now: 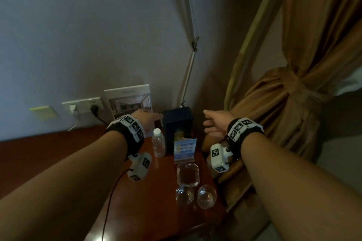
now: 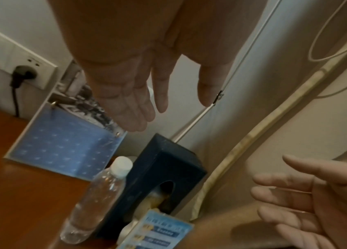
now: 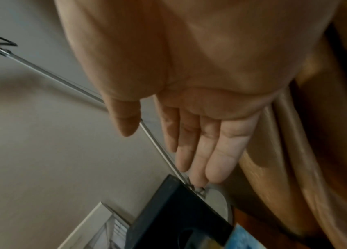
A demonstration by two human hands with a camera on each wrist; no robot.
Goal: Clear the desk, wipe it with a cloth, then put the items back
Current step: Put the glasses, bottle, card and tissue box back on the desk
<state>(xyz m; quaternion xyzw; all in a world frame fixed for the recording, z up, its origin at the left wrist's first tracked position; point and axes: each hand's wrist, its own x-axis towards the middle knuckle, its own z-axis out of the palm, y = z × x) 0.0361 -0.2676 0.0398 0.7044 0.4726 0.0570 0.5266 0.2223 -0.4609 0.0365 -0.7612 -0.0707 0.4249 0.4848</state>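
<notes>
A dark blue tissue box [image 1: 177, 123] stands upright at the back of the wooden desk [image 1: 58, 154], between my two hands. My left hand [image 1: 149, 118] is open just left of the box top, fingers straight [image 2: 138, 107], holding nothing. My right hand [image 1: 212, 125] is open to the right of the box, fingers extended [image 3: 202, 151], a small gap away from it. A clear water bottle [image 1: 158, 144] with a white cap stands left of the box [image 2: 163, 176]. A blue card stand [image 1: 185, 149] sits in front of it.
A glass ashtray [image 1: 188, 175] and two upturned glasses [image 1: 185, 193] stand near the desk's right edge. A framed brochure [image 1: 130, 103] leans on the wall by a socket panel [image 1: 84, 104] with plugs. A lamp pole [image 1: 189, 68] rises behind the box; a brown curtain [image 1: 293, 103] hangs right.
</notes>
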